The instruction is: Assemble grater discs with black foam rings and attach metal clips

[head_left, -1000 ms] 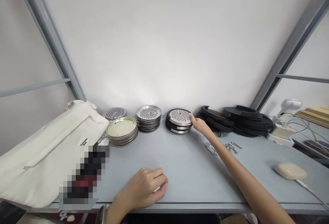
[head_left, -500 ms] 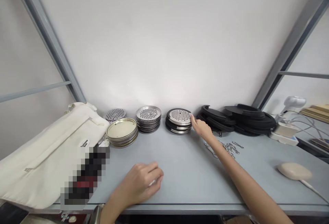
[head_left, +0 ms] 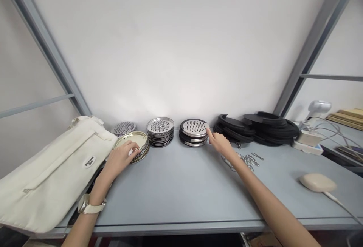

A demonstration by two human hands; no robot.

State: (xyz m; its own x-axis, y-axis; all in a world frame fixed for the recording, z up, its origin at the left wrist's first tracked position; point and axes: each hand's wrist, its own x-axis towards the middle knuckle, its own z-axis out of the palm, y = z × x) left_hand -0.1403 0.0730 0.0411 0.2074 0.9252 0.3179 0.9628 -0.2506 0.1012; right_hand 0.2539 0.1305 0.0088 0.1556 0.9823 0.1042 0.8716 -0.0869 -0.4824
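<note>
My left hand (head_left: pixel 121 158) is over a stack of round gold-coloured metal lids (head_left: pixel 138 138). Its fingers are curled at the near side of the top lid, around a small white object (head_left: pixel 130 152) whose kind I cannot make out. At the right edge of another stack is my right hand (head_left: pixel 221 144). Its thumb presses the rim of the top perforated metal disc (head_left: pixel 195 127), and the other fingers are mostly hidden. Black curved holders (head_left: pixel 185 140) alternate with silver discs in this stack. Between the two stacks stands a pile of silver textured discs (head_left: pixel 160 127).
Black round parts (head_left: pixel 235 126) are piled right of my right hand, with small metal clips (head_left: pixel 248 160) in front. A cream bag (head_left: pixel 56 171) leans at left. At right are a beige rounded device (head_left: pixel 317 182) with a cable and a white box (head_left: pixel 309 147).
My left hand has moved from the table's front middle, left and away, to the gold lids, with the small white object still in it. My right hand stays at the perforated disc stack.
</note>
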